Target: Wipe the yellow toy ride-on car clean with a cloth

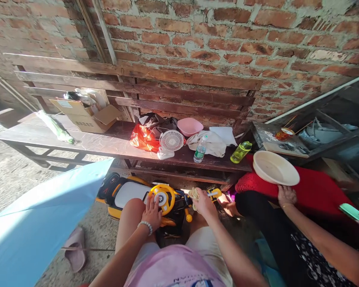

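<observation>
My left hand [152,212], with a beaded bracelet at the wrist, lies on the yellow steering wheel [172,199] of a toy ride-on car. Its fingers are stretched out over the wheel's left side and hub, not wrapped round it. A pale yellow looped bundle [194,194] is held in my right hand [204,202], just right of the wheel; what it is made of I cannot make out. The ride-on car [131,194] stands in front of my knees, with a light grey seat and yellow and black body.
A wooden bench [107,140] along the brick wall bears a cardboard box [88,119], a white fan [171,141], a pink basin [190,126], a water bottle [200,150] and a green bottle [241,152]. At right, another person's hand [286,195] touches a cream basin [275,168]. A blue umbrella [48,215] fills the left.
</observation>
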Demonstrator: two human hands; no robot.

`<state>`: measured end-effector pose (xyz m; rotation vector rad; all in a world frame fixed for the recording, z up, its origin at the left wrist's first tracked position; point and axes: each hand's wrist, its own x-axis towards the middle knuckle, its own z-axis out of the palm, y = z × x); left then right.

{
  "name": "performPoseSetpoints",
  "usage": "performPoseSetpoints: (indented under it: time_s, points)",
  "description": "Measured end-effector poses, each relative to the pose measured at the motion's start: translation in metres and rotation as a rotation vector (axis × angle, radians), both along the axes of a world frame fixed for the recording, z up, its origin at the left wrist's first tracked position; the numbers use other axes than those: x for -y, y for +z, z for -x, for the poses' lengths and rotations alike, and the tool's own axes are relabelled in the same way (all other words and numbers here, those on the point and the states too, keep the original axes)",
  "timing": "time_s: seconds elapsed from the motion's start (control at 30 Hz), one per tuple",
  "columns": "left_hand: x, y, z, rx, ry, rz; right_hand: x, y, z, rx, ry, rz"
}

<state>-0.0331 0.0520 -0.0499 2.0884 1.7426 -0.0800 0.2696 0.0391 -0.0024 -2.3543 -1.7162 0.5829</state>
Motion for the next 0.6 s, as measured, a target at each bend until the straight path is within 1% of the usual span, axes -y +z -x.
performPoseSetpoints:
  time_s: [0.07, 0.1, 0.17, 0.23, 0.33, 0.4, 0.47, 0.5, 0.6]
  points:
    - [-0.001, -0.003, 0.001, 0.008, 0.011, -0.01, 0.003, -0.003, 0.013, -0.001, 0.043, -0.031]
    - [-0.001, -0.004, 0.001, 0.009, 0.015, -0.008, 0.003, -0.004, 0.014, 0.009, 0.06, -0.038]
    - [-0.002, -0.006, 0.0, 0.005, 0.021, 0.005, 0.002, -0.006, 0.0, 0.041, 0.078, -0.04]
    - [-0.002, -0.007, -0.001, 0.0, 0.026, 0.015, 0.0, -0.006, -0.029, 0.1, 0.038, -0.018]
    - [-0.001, -0.007, -0.003, -0.005, 0.031, 0.013, -0.003, -0.005, -0.078, 0.198, -0.129, 0.051]
    - [0.0, -0.007, -0.004, -0.001, 0.035, 0.002, -0.003, -0.005, -0.098, 0.22, -0.16, 0.062]
    - [0.0, -0.007, -0.004, 0.007, 0.033, -0.011, 0.001, -0.008, -0.103, 0.209, -0.203, 0.051]
    - [0.0, -0.007, -0.004, 0.009, 0.029, -0.018, 0.004, -0.01, -0.101, 0.182, -0.266, 0.041]
    - [-0.001, -0.007, -0.002, 0.004, 0.008, -0.035, 0.016, -0.019, -0.092, 0.033, -0.562, -0.019]
